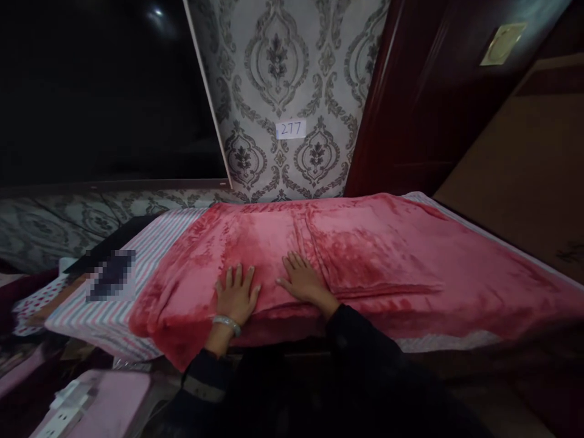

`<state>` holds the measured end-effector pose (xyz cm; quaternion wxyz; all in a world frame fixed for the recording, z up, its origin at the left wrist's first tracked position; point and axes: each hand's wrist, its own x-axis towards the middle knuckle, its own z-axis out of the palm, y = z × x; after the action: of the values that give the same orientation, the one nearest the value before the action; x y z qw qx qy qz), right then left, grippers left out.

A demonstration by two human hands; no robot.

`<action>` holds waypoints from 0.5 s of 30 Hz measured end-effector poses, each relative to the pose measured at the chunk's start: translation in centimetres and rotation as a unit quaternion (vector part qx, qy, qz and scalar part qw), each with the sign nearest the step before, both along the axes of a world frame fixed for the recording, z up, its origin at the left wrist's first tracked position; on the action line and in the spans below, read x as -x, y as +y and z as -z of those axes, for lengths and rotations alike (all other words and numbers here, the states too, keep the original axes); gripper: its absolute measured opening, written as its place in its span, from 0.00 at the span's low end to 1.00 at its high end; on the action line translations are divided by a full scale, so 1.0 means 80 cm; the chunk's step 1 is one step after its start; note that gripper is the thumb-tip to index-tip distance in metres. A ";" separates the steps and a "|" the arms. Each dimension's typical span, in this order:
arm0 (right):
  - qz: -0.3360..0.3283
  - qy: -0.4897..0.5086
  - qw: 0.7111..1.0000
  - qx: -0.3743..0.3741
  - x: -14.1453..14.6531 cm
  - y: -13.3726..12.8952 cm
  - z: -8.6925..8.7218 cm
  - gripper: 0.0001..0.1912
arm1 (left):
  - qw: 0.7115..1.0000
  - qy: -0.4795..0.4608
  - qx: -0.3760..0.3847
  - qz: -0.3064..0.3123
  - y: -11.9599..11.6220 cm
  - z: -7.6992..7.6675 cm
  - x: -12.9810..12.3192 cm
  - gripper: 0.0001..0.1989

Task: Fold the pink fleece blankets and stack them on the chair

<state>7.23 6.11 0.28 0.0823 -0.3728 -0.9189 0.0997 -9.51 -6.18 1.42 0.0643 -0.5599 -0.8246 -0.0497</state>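
A plush red-pink blanket (460, 261) lies spread over the striped cloth (173, 234) on the table. On the blanket, at centre right, rests a folded piece of similar red-pink plush fabric (365, 252). My left hand (235, 295), with a bangle at the wrist, presses flat on the plush left of centre, fingers spread. Just left of the folded edge, my right hand (301, 277) is also laid flat with fingers stretched out. Neither hand grips anything. Whether the fabric under my palms is a folded part or the blanket itself, I cannot tell.
A large dark screen (100, 91) stands at the back left. Patterned wallpaper bears a paper label (291, 129) reading 277. A cardboard panel (524, 164) borders the right side. At lower left, a power strip (64, 417) sits on a pink surface (118, 395). One dark item on the striped cloth is pixelated.
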 end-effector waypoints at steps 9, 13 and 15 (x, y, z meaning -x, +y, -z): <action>-0.056 0.024 0.997 0.052 -0.036 -0.011 -0.038 0.37 | 0.897 -0.374 -0.224 -0.068 -0.012 -0.007 0.078 0.28; -0.034 0.075 0.997 0.009 -0.075 0.032 -0.064 0.35 | 0.729 -0.620 -0.265 -0.121 -0.011 -0.020 0.101 0.20; 0.028 0.072 0.997 -0.005 -0.088 0.065 -0.076 0.35 | 0.674 -0.693 -0.230 -0.115 -0.005 -0.030 0.111 0.13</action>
<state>14.28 11.29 6.39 0.1531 -0.3898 -0.9003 0.1189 -18.35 -6.60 3.79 -0.3932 -0.2336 -0.6532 -0.6034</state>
